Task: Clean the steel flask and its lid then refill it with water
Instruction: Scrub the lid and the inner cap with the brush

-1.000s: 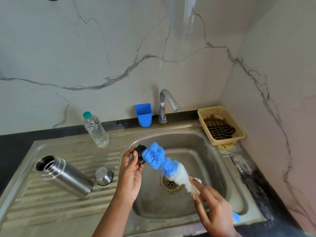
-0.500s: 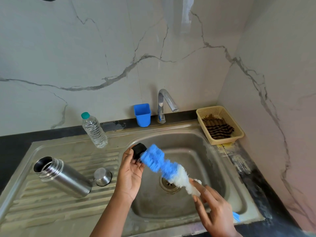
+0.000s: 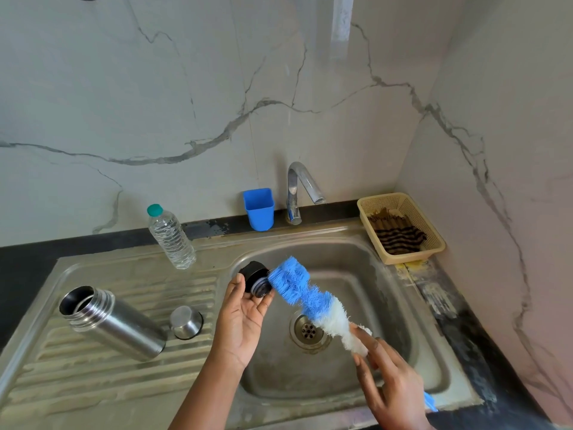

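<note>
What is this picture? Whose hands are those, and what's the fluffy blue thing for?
There is no machine here, just a person washing up. A camera worn on their head looks down, so you see their own two hands. The left hand holds the flask's black stopper over the sink. The right hand grips a bottle brush with blue and white bristles, whose tip touches the stopper. On the ribbed draining board lie the open steel flask on its side and its small steel cap. Behind stand a plastic water bottle, a blue cup, the tap, and a yellow basket with a striped cloth inside.
</note>
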`<act>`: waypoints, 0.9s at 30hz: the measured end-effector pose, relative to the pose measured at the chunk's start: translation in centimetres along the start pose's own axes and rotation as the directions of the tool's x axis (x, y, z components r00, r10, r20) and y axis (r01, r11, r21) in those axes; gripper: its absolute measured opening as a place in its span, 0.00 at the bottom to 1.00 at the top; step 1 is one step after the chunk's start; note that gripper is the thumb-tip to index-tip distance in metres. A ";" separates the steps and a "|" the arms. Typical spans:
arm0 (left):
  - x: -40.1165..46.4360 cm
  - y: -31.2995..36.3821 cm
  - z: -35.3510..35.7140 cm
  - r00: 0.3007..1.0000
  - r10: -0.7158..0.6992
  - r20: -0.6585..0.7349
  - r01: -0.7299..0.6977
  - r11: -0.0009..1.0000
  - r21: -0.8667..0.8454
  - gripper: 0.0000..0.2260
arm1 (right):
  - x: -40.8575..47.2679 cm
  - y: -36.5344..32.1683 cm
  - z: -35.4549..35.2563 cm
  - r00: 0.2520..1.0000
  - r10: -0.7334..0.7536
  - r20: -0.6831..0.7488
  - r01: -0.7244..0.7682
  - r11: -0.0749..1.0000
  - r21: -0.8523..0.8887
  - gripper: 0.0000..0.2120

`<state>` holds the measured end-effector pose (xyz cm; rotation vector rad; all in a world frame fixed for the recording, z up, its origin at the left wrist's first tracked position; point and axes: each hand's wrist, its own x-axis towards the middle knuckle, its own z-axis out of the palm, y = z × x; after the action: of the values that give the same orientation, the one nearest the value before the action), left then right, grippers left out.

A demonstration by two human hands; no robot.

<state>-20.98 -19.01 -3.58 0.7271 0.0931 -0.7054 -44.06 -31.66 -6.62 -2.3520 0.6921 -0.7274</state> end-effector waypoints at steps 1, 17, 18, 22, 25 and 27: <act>0.1 -0.1 -0.2 1.000 0.005 0.011 -0.005 1.000 0.018 0.13 | 0.0 -0.2 0.0 1.000 0.006 0.003 -0.006 1.000 -0.004 0.18; -0.1 -0.8 -2.7 0.904 0.387 0.182 -0.376 0.515 0.770 0.34 | 4.2 -1.7 -1.7 0.989 -0.139 0.041 0.142 0.986 -0.086 0.16; -0.1 -0.8 -2.6 0.900 0.390 0.192 -0.382 0.498 0.779 0.34 | 4.2 -1.5 -1.5 0.990 -0.139 0.012 0.140 0.986 -0.092 0.16; -0.3 -0.3 -2.4 0.874 0.421 0.242 -0.421 0.410 0.809 0.33 | 3.3 -0.7 -1.0 0.960 -0.279 -0.003 0.276 0.949 -0.150 0.15; -0.4 -0.2 -2.3 0.859 0.420 0.294 -0.444 0.321 0.837 0.33 | 3.6 -0.5 -1.4 0.981 -0.184 -0.065 0.171 0.970 -0.171 0.16; -0.8 -0.2 -2.0 0.847 0.424 0.320 -0.458 0.277 0.845 0.33 | 3.6 -0.2 -1.4 0.956 -0.286 -0.065 0.265 0.938 -0.225 0.15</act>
<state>-21.39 -17.43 -4.92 1.7384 -0.5889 -0.1347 -42.33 -34.26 -4.36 -2.6613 0.5049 -0.9341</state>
